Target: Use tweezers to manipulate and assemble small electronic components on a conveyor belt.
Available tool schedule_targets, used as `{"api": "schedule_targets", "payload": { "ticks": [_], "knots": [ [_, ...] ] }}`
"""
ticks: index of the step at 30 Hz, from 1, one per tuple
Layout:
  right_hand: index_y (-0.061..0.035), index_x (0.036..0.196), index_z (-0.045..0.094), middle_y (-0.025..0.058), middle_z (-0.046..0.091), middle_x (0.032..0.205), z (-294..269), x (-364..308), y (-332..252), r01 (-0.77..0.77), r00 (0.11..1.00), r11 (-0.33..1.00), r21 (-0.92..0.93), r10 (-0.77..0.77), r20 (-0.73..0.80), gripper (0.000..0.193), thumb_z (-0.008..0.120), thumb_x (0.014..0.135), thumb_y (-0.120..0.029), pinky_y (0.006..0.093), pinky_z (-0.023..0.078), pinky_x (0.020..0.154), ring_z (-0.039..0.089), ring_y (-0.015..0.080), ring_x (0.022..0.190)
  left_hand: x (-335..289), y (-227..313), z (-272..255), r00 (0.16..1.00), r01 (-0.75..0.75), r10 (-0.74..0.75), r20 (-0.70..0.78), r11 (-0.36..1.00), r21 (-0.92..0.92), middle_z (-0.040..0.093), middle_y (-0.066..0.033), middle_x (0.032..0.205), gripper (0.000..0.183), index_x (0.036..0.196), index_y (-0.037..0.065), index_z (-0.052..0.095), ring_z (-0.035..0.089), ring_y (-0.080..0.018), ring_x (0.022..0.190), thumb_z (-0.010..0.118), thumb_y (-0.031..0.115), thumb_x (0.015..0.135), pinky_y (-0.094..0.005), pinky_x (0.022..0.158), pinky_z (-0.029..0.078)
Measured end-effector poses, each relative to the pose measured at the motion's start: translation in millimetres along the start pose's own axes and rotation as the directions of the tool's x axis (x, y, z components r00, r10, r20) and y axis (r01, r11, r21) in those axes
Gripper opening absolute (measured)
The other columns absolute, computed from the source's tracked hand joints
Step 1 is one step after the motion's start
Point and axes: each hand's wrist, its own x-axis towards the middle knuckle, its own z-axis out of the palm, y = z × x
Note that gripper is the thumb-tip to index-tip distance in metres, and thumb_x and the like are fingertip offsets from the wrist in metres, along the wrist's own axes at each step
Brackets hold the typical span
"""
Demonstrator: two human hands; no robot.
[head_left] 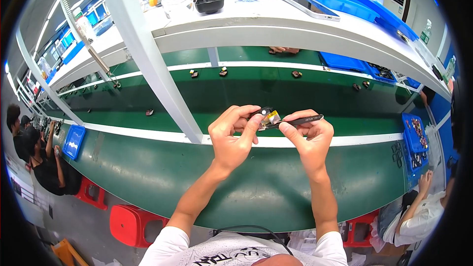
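Between the thumb and fingers of my left hand (232, 138) is a small black electronic part (266, 112) with a yellow label on it. It is held up over the white rail of the green work surface. My right hand (313, 140) grips a pair of black tweezers (314, 118). Their tips point left and reach the part, close to the yellow label. I cannot make out whether the tips pinch anything. My fingers hide some of the part.
Small parts (223, 72) lie along the green belt (236, 93) beyond the rail. A white post (143, 54) rises left of my hands, under a white shelf (276, 37). Blue trays (74, 142) stand at both ends. Co-workers sit left and right; red stools (129, 225) are below.
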Motion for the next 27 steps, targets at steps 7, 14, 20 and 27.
{"api": "schedule_targets", "payload": {
  "ticks": [7,14,20,27],
  "knots": [
    [0.0038,0.092,0.072,0.0023,0.07,0.08,-4,2,2,-0.128,0.991,0.978,0.162,0.122,0.048,0.011,0.08,0.084,0.002,0.0167,0.029,0.047,0.045,-0.0025,0.053,-2,2,1,0.999,0.037,-0.037,0.016,0.999,-0.009,0.069,-0.0112,0.088,0.013,0.103,-0.008,0.071,0.067,-0.0115,0.058,0.069,-0.006,0.09,-0.0224,0.047,0.051],
    [0.0044,0.089,0.073,0.0058,0.071,0.086,-11,4,-1,-0.05,0.993,0.998,0.032,0.046,0.11,0.01,0.079,0.082,0.004,0.017,0.029,0.047,0.045,-0.0018,0.053,1,4,-3,0.978,0.187,-0.181,0.108,0.981,-0.048,0.07,-0.0108,0.079,0.016,0.106,-0.008,0.07,0.065,-0.0117,0.054,0.069,0.002,0.094,-0.0216,0.043,0.047],
    [0.0033,0.09,0.073,0.0061,0.071,0.085,-11,3,2,-0.002,0.995,0.997,0.078,-0.005,0.097,0.013,0.08,0.08,0.005,0.0169,0.029,0.046,0.047,-0.0011,0.052,9,2,-13,0.894,0.4,-0.345,0.285,0.902,-0.164,0.071,-0.0127,0.078,0.02,0.107,-0.009,0.069,0.065,-0.014,0.051,0.065,0.009,0.098,-0.0224,0.04,0.047],
    [-0.002,0.084,0.075,0.0057,0.076,0.079,-7,1,8,0.23,0.969,0.972,-0.047,-0.225,0.102,0.013,0.083,0.076,0.005,0.0184,0.03,0.041,0.05,0.0016,0.048,14,4,-20,0.866,0.451,-0.367,0.341,0.867,-0.213,0.071,-0.0148,0.081,0.019,0.106,-0.009,0.069,0.065,-0.0152,0.05,0.065,0.008,0.098,-0.0228,0.039,0.049]
  ]
}}
